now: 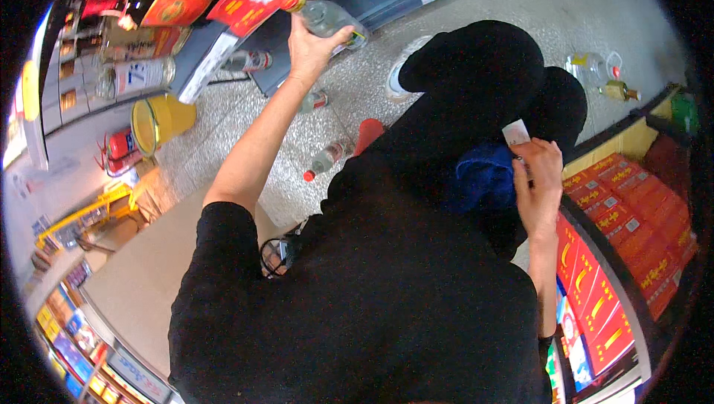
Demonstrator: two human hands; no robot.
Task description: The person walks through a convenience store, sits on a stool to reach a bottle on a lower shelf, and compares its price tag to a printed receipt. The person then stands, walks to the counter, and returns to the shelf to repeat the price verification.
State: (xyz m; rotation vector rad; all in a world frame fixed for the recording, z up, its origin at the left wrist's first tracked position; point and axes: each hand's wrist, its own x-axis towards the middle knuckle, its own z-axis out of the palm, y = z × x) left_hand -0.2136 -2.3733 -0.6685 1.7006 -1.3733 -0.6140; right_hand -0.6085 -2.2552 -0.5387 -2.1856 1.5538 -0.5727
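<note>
At the upper middle my left hand (317, 47) is wrapped around a clear bottle with a red cap (329, 20), tilted beside the lower shelf. My right hand (540, 181), over my lap, pinches a small whitish card or tag (515, 133). Directly beside that hand, a crumpled blue cloth (485, 178) lies on my black trousers. Below my left arm, a red-capped clear bottle (325, 160) lies on the floor near a red object (368, 135); another bottle (313, 101) is partly behind my forearm.
Shelves with a blue-grey edge (390, 8) hold bottles along the top. A yellow bucket (162, 122) and a fire extinguisher (120, 144) are at the left. More bottles (587, 67) lie on the floor at the upper right, above stacked red cartons (630, 220). A wide beige surface (150, 275) is at lower left.
</note>
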